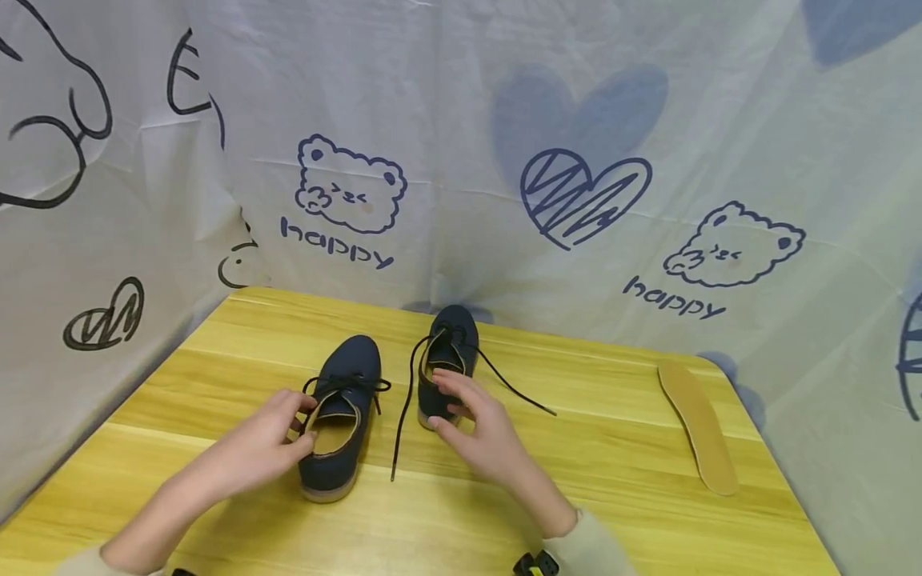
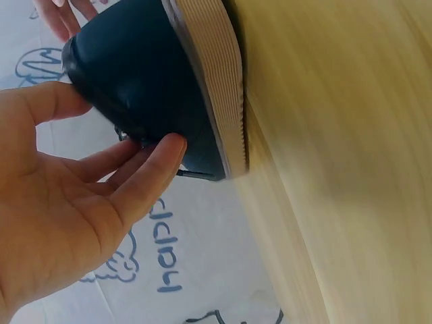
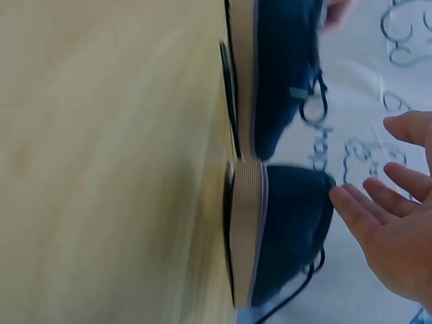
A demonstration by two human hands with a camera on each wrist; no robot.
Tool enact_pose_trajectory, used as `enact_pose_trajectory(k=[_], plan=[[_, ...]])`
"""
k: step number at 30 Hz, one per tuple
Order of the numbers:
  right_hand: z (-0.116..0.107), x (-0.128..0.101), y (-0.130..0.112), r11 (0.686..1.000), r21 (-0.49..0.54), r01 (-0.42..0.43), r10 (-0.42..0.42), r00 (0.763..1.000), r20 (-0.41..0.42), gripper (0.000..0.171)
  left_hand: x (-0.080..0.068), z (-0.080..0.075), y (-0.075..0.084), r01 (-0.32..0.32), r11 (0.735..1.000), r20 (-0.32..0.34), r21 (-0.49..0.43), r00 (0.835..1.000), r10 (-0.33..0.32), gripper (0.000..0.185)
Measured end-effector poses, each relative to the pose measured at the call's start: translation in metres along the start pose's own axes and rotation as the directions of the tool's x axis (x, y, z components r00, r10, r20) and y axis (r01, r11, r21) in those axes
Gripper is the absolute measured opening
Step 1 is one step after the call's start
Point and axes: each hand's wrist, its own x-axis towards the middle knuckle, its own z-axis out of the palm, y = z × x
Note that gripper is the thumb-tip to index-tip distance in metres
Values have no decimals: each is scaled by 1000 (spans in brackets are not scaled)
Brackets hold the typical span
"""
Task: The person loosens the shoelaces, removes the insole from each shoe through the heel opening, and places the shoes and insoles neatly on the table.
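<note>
Pale sleeves (image 1: 591, 548) are framing the bottom edge of the head view. Beyond them, cloth (image 1: 468, 232) printed with hearts and bears is hanging behind the table (image 1: 634, 472) and along its left side. Two dark shoes are standing upright on the wood, toes toward the cloth: the left shoe (image 1: 346, 408) nearer, the right shoe (image 1: 458, 344) farther back, just beside but apart.

Left hand (image 1: 270, 436) is holding the left shoe lightly by its collar, fingers bending about the rim. Right hand (image 1: 479, 424) is resting loosely spread at the right shoe's heel and opening, a fingertip seemingly touching the collar.

Both shoes are looking light, their soft uppers probably yielding to a hard squeeze, their soles stiffer; nothing is suggesting slipperiness or fragility. For a sure hold, the heel is seeming best. An insole (image 1: 699, 428) is lying at the table's right, likely thin and bendy, easiest pinched by its edge. Laces (image 1: 517, 389) are trailing from the right shoe, liable to snag; a bow (image 1: 382, 386) is closing the left one.
</note>
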Motion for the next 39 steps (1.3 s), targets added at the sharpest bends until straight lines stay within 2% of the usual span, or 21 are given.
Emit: enact_pose_trajectory(k=[3,9,14,17,19,22,26,28,31,35,39], plan=[[10,-1,-5,1000,-9,11,-10,996,86,56,-1,4,7,-9,999,15,-43,1000,10,35],[27,-3,-13,998,-32,-52,57,975,215,57,-2,10,16,-52,995,57,-83,997,57,35],[36,-2,-18,984,-154,-90,124,964,234,60,-1,5,18,-68,991,133,-115,988,83,42],[40,-1,-21,962,-237,-133,190,953,237,66,1,-5,14,-76,981,167,-177,980,106,42],[43,0,-23,950,-273,-150,219,945,242,65,5,-15,11,-67,975,159,-213,982,102,39],[47,0,-24,943,-299,-148,225,944,241,51,17,-29,3,-57,975,91,-214,993,78,34],[48,-2,-24,951,-281,-129,194,957,218,24,42,-37,-13,-13,990,-10,-140,1000,12,33],[48,-3,-24,956,-273,-111,171,963,210,19,56,-36,-22,12,993,-27,-118,1000,-15,35],[48,-4,-23,959,-268,-90,149,967,207,18,76,-30,-34,43,995,-19,-94,999,-45,38],[48,-5,-22,962,-262,-81,139,968,208,17,96,-22,-44,20,999,7,-46,1000,-20,39],[45,-6,-22,961,-267,-70,131,967,218,17,109,-15,-47,-66,998,24,-21,998,66,33]])
